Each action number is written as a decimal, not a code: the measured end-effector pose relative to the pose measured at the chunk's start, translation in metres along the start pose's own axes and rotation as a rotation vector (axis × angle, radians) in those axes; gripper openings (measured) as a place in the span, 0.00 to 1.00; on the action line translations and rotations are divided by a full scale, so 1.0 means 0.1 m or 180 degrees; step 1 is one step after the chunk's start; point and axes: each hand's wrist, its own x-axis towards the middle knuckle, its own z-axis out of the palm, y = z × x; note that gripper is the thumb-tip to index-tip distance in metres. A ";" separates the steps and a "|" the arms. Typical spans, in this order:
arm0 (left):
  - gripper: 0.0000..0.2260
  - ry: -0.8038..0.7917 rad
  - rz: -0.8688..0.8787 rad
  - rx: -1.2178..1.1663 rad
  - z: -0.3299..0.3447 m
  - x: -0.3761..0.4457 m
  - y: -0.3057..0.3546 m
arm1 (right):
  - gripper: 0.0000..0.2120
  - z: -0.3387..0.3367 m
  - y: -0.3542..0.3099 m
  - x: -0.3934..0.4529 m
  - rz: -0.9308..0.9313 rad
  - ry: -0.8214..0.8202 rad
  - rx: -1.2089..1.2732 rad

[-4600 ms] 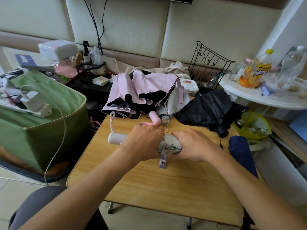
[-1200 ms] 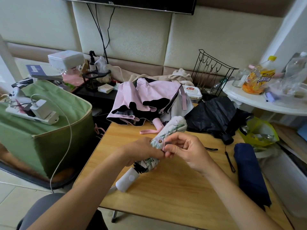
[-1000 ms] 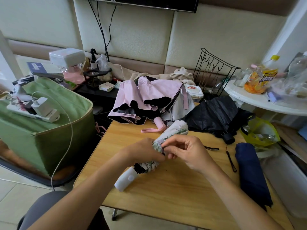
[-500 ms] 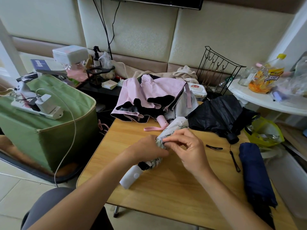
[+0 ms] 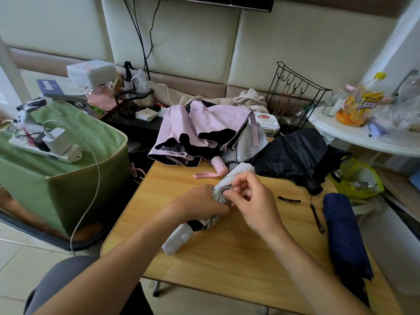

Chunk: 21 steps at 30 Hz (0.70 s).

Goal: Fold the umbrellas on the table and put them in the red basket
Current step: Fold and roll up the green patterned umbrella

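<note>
Both hands [image 5: 227, 201] clasp the floral umbrella [image 5: 210, 202] over the table [image 5: 227, 258]

hands [image 5: 227, 201] gripping floral umbrella [image 5: 236, 176], wooden table [image 5: 227, 258]

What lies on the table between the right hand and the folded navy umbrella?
In the head view, a thin black strap and a black wrist cord lie on the bare wood between them.

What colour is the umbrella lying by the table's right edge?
Dark navy blue umbrella, plain; the head view shows it.
</note>
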 end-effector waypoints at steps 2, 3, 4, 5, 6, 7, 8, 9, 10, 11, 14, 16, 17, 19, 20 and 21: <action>0.11 0.0010 -0.0025 -0.0069 -0.01 -0.02 0.00 | 0.19 0.02 0.00 0.01 0.0412 0.0170 -0.0318; 0.12 0.0004 -0.0029 -0.0096 -0.02 -0.02 0.00 | 0.22 0.02 0.00 0.02 0.0756 0.0166 -0.0293; 0.12 -0.0007 -0.0029 -0.0109 -0.03 -0.03 -0.01 | 0.26 0.01 -0.02 0.04 0.1133 0.0109 -0.0167; 0.13 -0.0018 -0.0033 -0.0117 -0.03 -0.03 -0.02 | 0.31 0.00 -0.03 0.06 0.1460 0.0025 -0.0007; 0.13 -0.0018 -0.0036 -0.0127 -0.03 -0.04 -0.02 | 0.34 -0.02 -0.03 0.08 0.1693 -0.0069 0.0101; 0.14 -0.0009 -0.0039 -0.0138 -0.03 -0.04 -0.03 | 0.36 -0.03 -0.05 0.10 0.1832 -0.0164 0.0164; 0.13 0.0002 -0.0039 -0.0140 -0.03 -0.04 -0.03 | 0.37 -0.05 -0.07 0.12 0.1913 -0.0253 0.0210; 0.12 0.0013 -0.0032 -0.0129 -0.02 -0.04 -0.02 | 0.38 -0.07 -0.09 0.14 0.1957 -0.0321 0.0247; 0.12 0.0026 -0.0019 -0.0102 -0.02 -0.04 -0.02 | 0.38 -0.08 -0.11 0.16 0.1992 -0.0370 0.0269; 0.11 0.0038 -0.0006 -0.0066 -0.01 -0.04 -0.02 | 0.37 -0.09 -0.13 0.18 0.2027 -0.0419 0.0263; 0.11 0.0034 0.0021 0.0009 0.00 -0.04 -0.01 | 0.38 -0.13 -0.14 0.25 0.2151 -0.0530 0.0236; 0.10 0.0047 0.0013 0.0040 0.00 -0.05 0.00 | 0.39 -0.14 -0.11 0.30 0.2212 -0.0546 0.0273; 0.09 0.0043 0.0007 0.0049 0.00 -0.05 0.00 | 0.39 -0.14 -0.10 0.31 0.2219 -0.0551 0.0263; 0.09 0.0039 0.0017 0.0085 0.01 -0.06 0.01 | 0.40 -0.12 -0.07 0.34 0.2216 -0.0566 0.0189; 0.09 0.0049 0.0030 0.0128 0.01 -0.05 0.01 | 0.40 -0.12 -0.06 0.35 0.2221 -0.0581 0.0190; 0.10 0.0056 0.0041 0.0174 0.01 -0.05 0.01 | 0.41 -0.11 -0.05 0.37 0.2237 -0.0600 0.0204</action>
